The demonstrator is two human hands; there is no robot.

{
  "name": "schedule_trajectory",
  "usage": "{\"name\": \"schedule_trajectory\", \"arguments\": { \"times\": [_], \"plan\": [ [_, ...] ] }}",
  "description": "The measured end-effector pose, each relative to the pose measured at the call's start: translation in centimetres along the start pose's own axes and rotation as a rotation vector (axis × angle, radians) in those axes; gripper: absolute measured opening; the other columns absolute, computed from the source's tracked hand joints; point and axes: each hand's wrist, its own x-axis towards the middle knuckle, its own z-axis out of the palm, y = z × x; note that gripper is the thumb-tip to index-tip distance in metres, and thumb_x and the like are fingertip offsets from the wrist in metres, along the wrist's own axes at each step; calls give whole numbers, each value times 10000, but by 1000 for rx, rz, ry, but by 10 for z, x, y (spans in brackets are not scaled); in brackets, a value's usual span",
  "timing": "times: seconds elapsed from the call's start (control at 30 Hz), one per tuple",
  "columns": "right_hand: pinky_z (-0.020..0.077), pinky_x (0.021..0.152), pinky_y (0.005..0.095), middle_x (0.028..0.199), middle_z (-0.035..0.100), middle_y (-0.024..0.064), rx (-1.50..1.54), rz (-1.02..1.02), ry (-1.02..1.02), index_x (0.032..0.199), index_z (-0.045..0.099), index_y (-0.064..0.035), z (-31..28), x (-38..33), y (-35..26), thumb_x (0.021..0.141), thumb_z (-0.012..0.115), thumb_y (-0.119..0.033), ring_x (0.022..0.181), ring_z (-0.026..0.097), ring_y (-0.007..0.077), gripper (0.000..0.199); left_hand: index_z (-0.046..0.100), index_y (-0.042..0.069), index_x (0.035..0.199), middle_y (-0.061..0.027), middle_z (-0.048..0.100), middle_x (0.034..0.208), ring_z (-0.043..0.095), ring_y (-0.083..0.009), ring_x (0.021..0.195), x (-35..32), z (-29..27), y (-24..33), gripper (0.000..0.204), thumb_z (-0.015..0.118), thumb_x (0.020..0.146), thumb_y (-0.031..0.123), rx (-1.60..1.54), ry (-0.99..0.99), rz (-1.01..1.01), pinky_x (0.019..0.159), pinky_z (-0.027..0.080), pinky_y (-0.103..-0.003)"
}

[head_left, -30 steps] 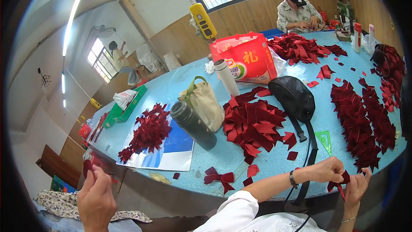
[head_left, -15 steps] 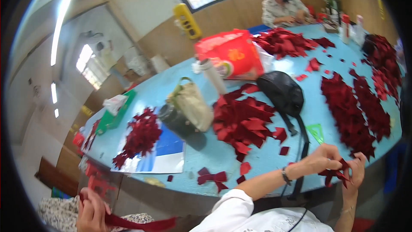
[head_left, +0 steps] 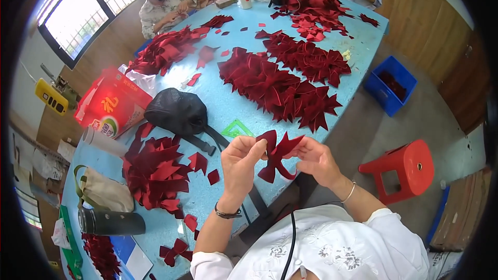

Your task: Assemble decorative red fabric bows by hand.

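My left hand and my right hand are together just off the near edge of the light blue table. Both pinch one dark red fabric bow piece between their fingertips; its notched tails hang below the fingers. A thin band sits on each wrist. On the table left of my left hand lies a heap of cut red fabric pieces. A long row of finished red bows lies beyond my hands.
A black bag, a red carton bag, a beige bag and a dark bottle stand on the left. A red stool and a blue crate are on the floor to the right. Two people work at the far end.
The view has swung to the right along the table. My two hands, still on the red piece, now sit in the middle of the picture instead of its lower right.
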Motion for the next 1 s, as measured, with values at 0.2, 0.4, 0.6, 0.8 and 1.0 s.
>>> {"name": "schedule_trajectory", "arguments": {
  "times": [0.2, 0.4, 0.6, 0.8, 1.0],
  "plan": [
    [461, 822, 270, 904, 628, 30, -221, -41, -58, 1001, 609, 3, 10, 4, 2, 735, 724, -62, 881, 582, 108, 297, 606, -15, 829, -56, 630, 755, 586, -112, 658, -10, 16, -6, 74, 654, 828, 41, -25, 44, 2, 632, 464, -233],
    [491, 727, 274, 894, 641, 70, -182, 199, 35, 1018, 600, 14, 12, 3, -4, 796, 698, -91, 782, 606, 127, 264, 635, -26, 866, -75, 664, 837, 591, -89, 714, -12, 21, -10, 81, 671, 805, 13, -47, 87, 53, 669, 467, -212],
    [507, 686, 267, 825, 647, 77, 162, 238, 98, 945, 614, 15, 7, 5, 8, 816, 669, -81, 746, 627, 144, 170, 617, -17, 905, -78, 666, 876, 579, -86, 736, -12, 21, -17, 132, 671, 784, -22, -36, 107, 52, 708, 452, -227],
    [494, 694, 258, 812, 644, 62, 190, 285, 108, 926, 626, 10, -1, 7, -2, 812, 665, -78, 750, 617, 135, 149, 551, 10, 985, -58, 649, 889, 564, -85, 755, 2, 21, -17, 229, 651, 786, -43, -341, 64, -35, 735, 435, -223],
    [443, 618, 215, 760, 637, 23, 74, 225, 92, 880, 649, -3, -4, 6, -3, 794, 683, -100, 673, 565, 72, 134, 523, 17, 1058, -53, 635, 875, 575, -102, 798, 8, 14, -20, 305, 642, 785, -50, -252, 189, 16, 777, 433, -227]
  ]
}}
